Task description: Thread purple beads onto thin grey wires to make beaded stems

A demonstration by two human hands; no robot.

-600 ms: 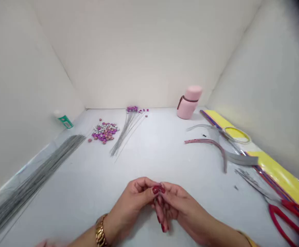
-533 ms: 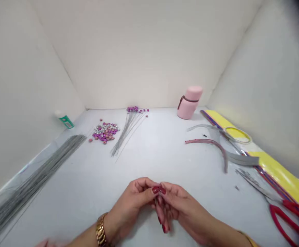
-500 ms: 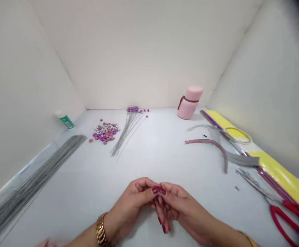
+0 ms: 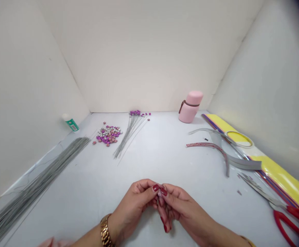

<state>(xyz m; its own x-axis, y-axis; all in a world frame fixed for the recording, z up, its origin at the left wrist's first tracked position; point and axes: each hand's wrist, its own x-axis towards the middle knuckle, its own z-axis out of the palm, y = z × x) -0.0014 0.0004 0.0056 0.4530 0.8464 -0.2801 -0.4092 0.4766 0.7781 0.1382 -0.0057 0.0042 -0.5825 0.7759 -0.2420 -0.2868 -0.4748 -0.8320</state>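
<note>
My left hand (image 4: 140,199) and my right hand (image 4: 181,206) meet at the front middle of the table, thumbs and fingertips pinched together. Between the thumbtips they hold a small pale pink piece (image 4: 160,193), which looks like folded paper and is mostly covered by the fingers. Beyond the hands lies a thin bunch of grey wires (image 4: 128,133) tipped with purple paper stars (image 4: 135,113). To its left is a heap of small purple, pink and silver stars (image 4: 108,134). Pink patterned paper strips (image 4: 211,145) lie to the right of the hands.
A thick bundle of grey wires (image 4: 46,175) runs along the left side, near a green-and-white tube (image 4: 72,123). A pink bottle (image 4: 190,107) stands at the back. Red-handled scissors (image 4: 280,212), grey strips (image 4: 247,164), a tape ring (image 4: 239,139) and yellow packs (image 4: 285,176) lie at right.
The thumbs have parted slightly, so the pale pink piece shows between them. The whole view has shifted a little; the things on the table stay in place.
</note>
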